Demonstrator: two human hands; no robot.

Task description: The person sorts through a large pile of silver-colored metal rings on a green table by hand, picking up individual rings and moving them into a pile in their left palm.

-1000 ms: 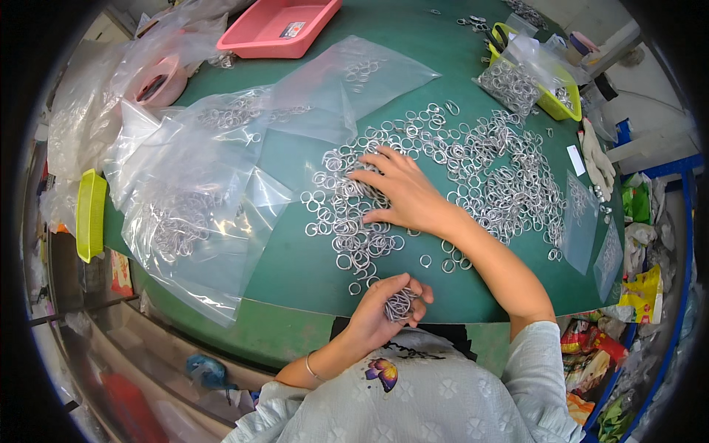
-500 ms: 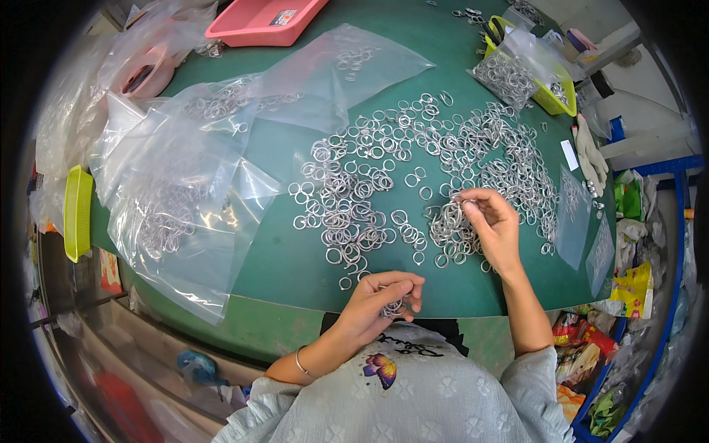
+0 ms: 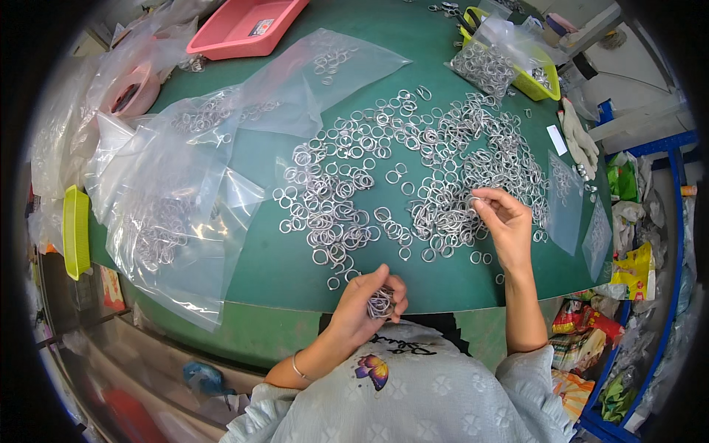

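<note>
My left hand (image 3: pixel 360 304), near the table's front edge, is curled around a small bunch of silvery metal rings (image 3: pixel 380 303), which show between thumb and fingers. My right hand (image 3: pixel 507 227) reaches over the right-hand heap of metal rings (image 3: pixel 443 210), its thumb and forefinger pinched at a metal ring (image 3: pixel 476 201); the fingertips partly hide it. To the left lies another loose heap of similar rings (image 3: pixel 329 214). A few stray rings lie between the two heaps and below my right hand.
Large clear plastic bags (image 3: pixel 170 184) with rings inside cover the left side. A pink tray (image 3: pixel 244 33) stands at the back. At the back right, a bag of rings (image 3: pixel 484 68) leans on a yellow-green basket (image 3: pixel 535 81); a glove (image 3: pixel 578 136) and small bags (image 3: pixel 565 203) lie right.
My left hand has turned and opened its grasp a little, so the rings in it show more. My right hand has shifted slightly right, still pinching. The view has moved a little.
</note>
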